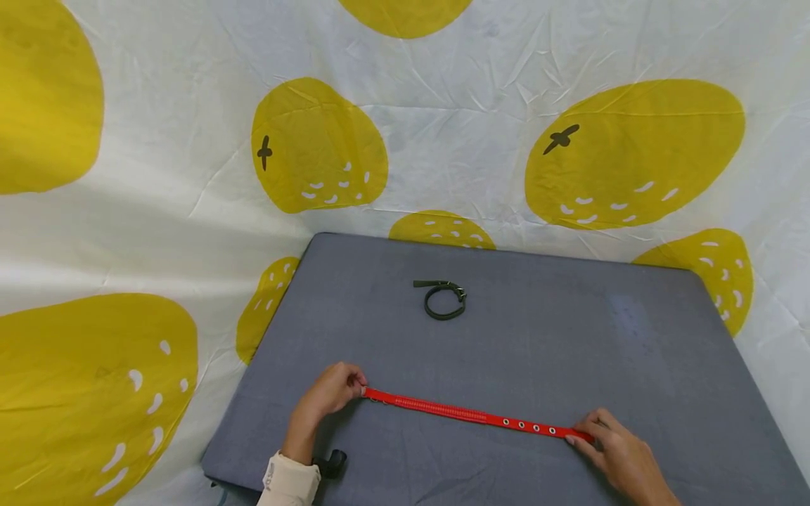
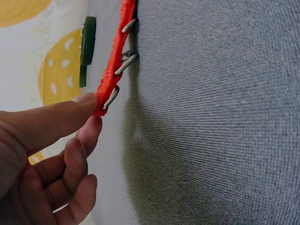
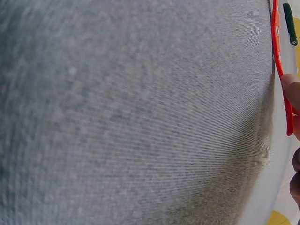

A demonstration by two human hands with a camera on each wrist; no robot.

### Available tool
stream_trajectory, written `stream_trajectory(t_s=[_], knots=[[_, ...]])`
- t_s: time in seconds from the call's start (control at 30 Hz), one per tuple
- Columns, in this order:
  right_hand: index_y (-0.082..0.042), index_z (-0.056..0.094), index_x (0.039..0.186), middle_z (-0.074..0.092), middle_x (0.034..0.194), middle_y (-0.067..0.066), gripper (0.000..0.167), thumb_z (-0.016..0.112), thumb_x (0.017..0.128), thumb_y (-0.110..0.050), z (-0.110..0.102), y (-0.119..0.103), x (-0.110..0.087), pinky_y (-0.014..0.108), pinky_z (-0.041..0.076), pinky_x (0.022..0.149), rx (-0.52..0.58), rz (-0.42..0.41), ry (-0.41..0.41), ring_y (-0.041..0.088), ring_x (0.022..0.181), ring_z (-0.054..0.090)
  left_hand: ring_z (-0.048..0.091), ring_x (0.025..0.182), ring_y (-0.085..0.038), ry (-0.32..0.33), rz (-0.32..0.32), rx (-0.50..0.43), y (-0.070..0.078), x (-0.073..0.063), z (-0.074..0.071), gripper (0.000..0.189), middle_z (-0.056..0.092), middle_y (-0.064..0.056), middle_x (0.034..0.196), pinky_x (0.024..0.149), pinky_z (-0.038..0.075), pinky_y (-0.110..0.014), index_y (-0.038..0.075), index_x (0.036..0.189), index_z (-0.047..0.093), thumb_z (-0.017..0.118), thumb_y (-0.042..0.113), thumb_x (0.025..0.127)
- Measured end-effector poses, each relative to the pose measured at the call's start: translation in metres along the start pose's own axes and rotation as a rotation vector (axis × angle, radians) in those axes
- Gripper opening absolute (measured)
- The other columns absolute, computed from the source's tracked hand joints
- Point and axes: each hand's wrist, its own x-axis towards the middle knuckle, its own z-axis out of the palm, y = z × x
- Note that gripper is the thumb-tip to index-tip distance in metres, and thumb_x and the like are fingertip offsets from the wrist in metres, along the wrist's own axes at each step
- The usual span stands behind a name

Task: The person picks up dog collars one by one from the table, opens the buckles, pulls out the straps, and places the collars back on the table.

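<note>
A red collar [image 1: 443, 410] with a row of metal eyelets stretches nearly straight across the front part of the grey surface. My left hand [image 1: 335, 388] pinches its buckle end between thumb and finger; metal rings hang from the red strap [image 2: 112, 65] there in the left wrist view. At the eyelet end, my right hand [image 1: 616, 450] pinches the strap near its tip, and the red tip [image 3: 288, 119] juts past the thumb in the right wrist view. Farther back lies a dark green collar [image 1: 445, 316], curled into a loop with one end sticking out to the left.
The grey padded table [image 1: 544, 316] has its back edge against a white cloth [image 1: 443, 154] printed with yellow fruit shapes. Cloth also hangs along the left and right sides. A black strap or mount [image 1: 332, 464] sits by my left wrist.
</note>
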Motion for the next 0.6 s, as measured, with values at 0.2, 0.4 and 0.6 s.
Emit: stream_trajectory(t_s=[0.2, 0.4, 0.6], knots=[[-0.025, 0.075, 0.082, 0.052, 0.083, -0.018, 0.025, 0.090, 0.068, -0.012, 0.003, -0.002, -0.001, 0.020, 0.036, 0.048, -0.003, 0.017, -0.042, -0.012, 0.062, 0.036, 0.051, 0.062, -0.007, 0.018, -0.015, 0.086, -0.003, 0.001, 0.004, 0.014, 0.062, 0.004, 0.068, 0.059, 0.045, -0.023, 0.009, 0.079, 0.071, 0.075, -0.004, 0.081], [-0.028, 0.071, 0.076, 0.052, 0.080, -0.019, 0.028, 0.091, 0.065, -0.011, 0.007, -0.004, -0.001, 0.020, 0.035, 0.046, -0.018, 0.034, -0.034, -0.013, 0.060, 0.034, 0.052, 0.063, -0.009, 0.030, -0.038, 0.184, -0.002, 0.003, 0.009, 0.014, 0.062, 0.004, 0.070, 0.060, 0.045, -0.026, 0.010, 0.078, 0.070, 0.077, -0.002, 0.081], [-0.026, 0.073, 0.075, 0.052, 0.079, -0.018, 0.027, 0.091, 0.065, -0.008, 0.010, -0.004, -0.002, 0.019, 0.036, 0.047, -0.016, 0.024, -0.026, -0.013, 0.060, 0.034, 0.049, 0.061, -0.009, 0.003, -0.072, 0.216, -0.002, 0.005, 0.011, 0.014, 0.060, 0.004, 0.069, 0.057, 0.043, -0.025, 0.011, 0.077, 0.070, 0.077, 0.000, 0.083]])
